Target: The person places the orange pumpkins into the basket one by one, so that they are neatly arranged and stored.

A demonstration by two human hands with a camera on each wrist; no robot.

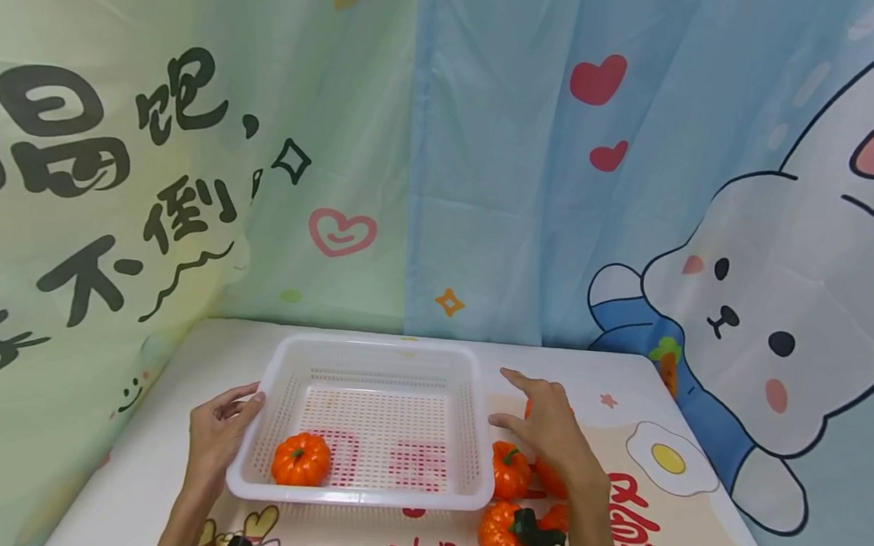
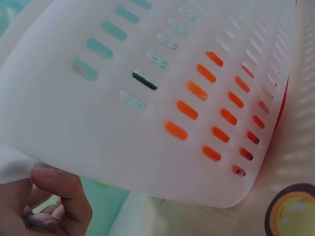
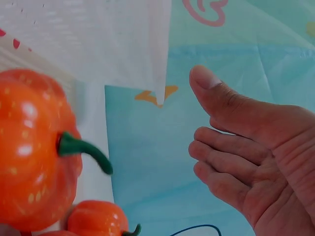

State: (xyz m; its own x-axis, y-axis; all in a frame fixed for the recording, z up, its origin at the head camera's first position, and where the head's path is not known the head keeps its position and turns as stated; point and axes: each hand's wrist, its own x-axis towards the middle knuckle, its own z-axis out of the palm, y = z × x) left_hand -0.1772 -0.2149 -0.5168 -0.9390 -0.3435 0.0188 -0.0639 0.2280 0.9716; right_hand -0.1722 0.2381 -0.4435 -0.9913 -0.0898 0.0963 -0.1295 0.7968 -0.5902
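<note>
A white plastic basket [image 1: 363, 496] with slotted walls stands on the table, and one orange toy pumpkin [image 1: 301, 459] sits in its near left corner. At the basket's left rim, my left hand [image 1: 217, 437] pinches the edge between thumb and curled fingers; the left wrist view shows the thumb [image 2: 49, 178] at the rim. My right hand [image 1: 548, 426] is held off the basket's right side, its fingers extended and the thumb apart, touching nothing in the right wrist view. Below and beside it lie several orange pumpkins [image 1: 511, 471], partly hidden by the right forearm.
A larger pumpkin [image 1: 505, 538] with a dark green stem lies near the front, right of the basket. The table [image 1: 206, 359] carries a printed cover with a fried egg [image 1: 669, 459] and red lettering. A patterned curtain [image 1: 480, 184] hangs behind the table.
</note>
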